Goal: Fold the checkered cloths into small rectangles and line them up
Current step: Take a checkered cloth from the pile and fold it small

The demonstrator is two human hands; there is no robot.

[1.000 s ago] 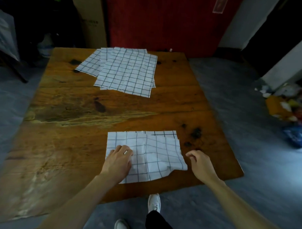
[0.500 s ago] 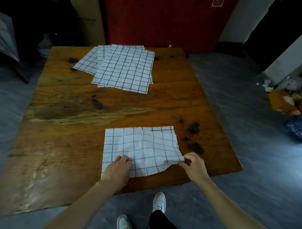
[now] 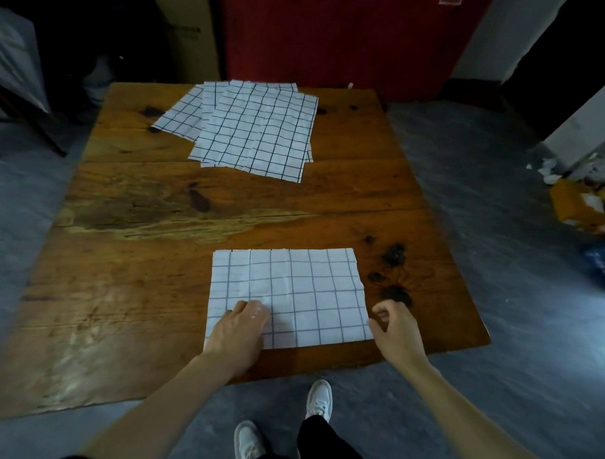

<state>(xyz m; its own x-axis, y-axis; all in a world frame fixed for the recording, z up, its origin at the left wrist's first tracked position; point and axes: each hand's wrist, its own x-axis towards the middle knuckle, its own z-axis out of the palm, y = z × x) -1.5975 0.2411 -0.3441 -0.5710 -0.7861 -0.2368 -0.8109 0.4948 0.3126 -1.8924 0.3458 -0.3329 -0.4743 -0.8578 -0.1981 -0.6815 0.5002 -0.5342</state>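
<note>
Left hand (image 3: 237, 333) pressed our cloth (image 3: 292, 290) flat; right hand (image 3: 395, 330) hovered loosely curled, holding nothing. Soft, light; we'd pinch corners.

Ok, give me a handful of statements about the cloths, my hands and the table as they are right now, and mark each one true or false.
1. The left hand rests on the near cloth. True.
2. The right hand lies flat on the middle of the near cloth. False: it sits at the cloth's right edge, fingers curled.
3. The pile of unfolded cloths lies at the far end of the table. True.
4. The near cloth hangs crumpled off the table's left side. False: it lies spread flat near the front edge.
5. Folded cloths already stand in a row. False: none shows.
</note>
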